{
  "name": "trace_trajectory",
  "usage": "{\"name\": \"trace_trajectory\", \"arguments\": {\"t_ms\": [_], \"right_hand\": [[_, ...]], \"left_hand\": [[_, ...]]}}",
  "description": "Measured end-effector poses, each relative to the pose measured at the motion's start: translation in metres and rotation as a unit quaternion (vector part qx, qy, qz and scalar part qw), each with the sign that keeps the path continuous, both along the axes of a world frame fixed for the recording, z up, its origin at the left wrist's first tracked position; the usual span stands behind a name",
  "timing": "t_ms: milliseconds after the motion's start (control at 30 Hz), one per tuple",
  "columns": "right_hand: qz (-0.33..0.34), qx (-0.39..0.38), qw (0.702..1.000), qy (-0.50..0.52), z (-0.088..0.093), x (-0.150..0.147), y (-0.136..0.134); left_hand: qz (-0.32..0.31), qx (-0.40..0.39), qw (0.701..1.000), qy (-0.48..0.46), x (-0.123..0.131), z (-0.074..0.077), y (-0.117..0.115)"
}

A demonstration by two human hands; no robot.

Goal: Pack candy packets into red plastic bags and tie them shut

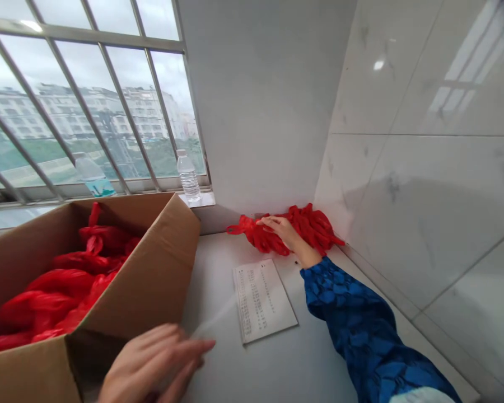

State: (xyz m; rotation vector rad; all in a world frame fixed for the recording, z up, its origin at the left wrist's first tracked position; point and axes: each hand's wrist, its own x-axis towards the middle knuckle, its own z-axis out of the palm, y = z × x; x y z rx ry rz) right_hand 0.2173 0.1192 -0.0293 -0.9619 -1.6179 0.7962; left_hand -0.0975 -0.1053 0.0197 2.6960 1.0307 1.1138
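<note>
Against the wall, a pile of crumpled red plastic bags (pixel 313 226) lies at the back of the white surface. My right hand (pixel 281 230), in a blue patterned sleeve, reaches over the left part of this pile with its fingers stretched out; its thumb and underside are hidden. At the bottom, my left hand (pixel 155 364) hovers beside the cardboard box, slightly blurred, its index finger extended and nothing visible in it. Tied, filled red bags (pixel 67 280) lie inside the open cardboard box (pixel 151 263).
A printed booklet (pixel 264 299) lies on the white surface (pixel 218 313) between my hands. On the window sill stand a clear bottle (pixel 188 176) and a bottle with a turquoise lower part (pixel 94 178). Barred window at left, tiled wall (pixel 437 184) at right.
</note>
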Motion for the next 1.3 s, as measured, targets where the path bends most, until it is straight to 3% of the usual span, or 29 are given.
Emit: {"name": "trace_trajectory", "arguments": {"t_ms": [100, 267, 433, 533, 600, 700, 800, 1067, 1133, 1300], "right_hand": [[0.046, 0.007, 0.999, 0.014, 0.004, 0.010, -0.027], [0.111, -0.015, 0.992, -0.063, -0.017, 0.013, -0.064], [0.143, -0.021, 0.983, -0.110, -0.028, 0.015, -0.084], [0.103, 0.003, 0.986, -0.130, -0.023, 0.016, -0.092], [0.026, 0.052, 0.984, -0.168, -0.019, 0.013, -0.100], [-0.093, 0.157, 0.955, -0.236, -0.012, 0.001, -0.116], [-0.141, 0.193, 0.933, -0.269, -0.006, -0.014, -0.130], [-0.075, 0.043, 0.973, -0.215, -0.015, -0.015, -0.119], [-0.060, 0.037, 0.977, -0.201, -0.019, -0.011, -0.115], [-0.071, 0.066, 0.974, -0.205, -0.023, 0.005, -0.109]], "left_hand": [[0.009, -0.057, 0.998, 0.005, 0.030, -0.001, 0.031], [0.109, -0.063, 0.991, 0.040, 0.061, -0.012, 0.083], [0.151, -0.121, 0.967, 0.167, 0.068, -0.030, 0.109], [0.160, -0.153, 0.956, 0.191, 0.073, -0.036, 0.119], [0.155, -0.165, 0.954, 0.195, 0.076, -0.038, 0.124], [0.166, -0.172, 0.952, 0.191, 0.081, -0.036, 0.125], [0.174, -0.172, 0.955, 0.168, 0.086, -0.033, 0.120], [0.069, -0.240, 0.967, 0.040, 0.095, -0.030, 0.108], [0.085, -0.236, 0.967, 0.050, 0.095, -0.032, 0.109], [0.215, -0.186, 0.956, 0.075, 0.092, -0.031, 0.113]]}}
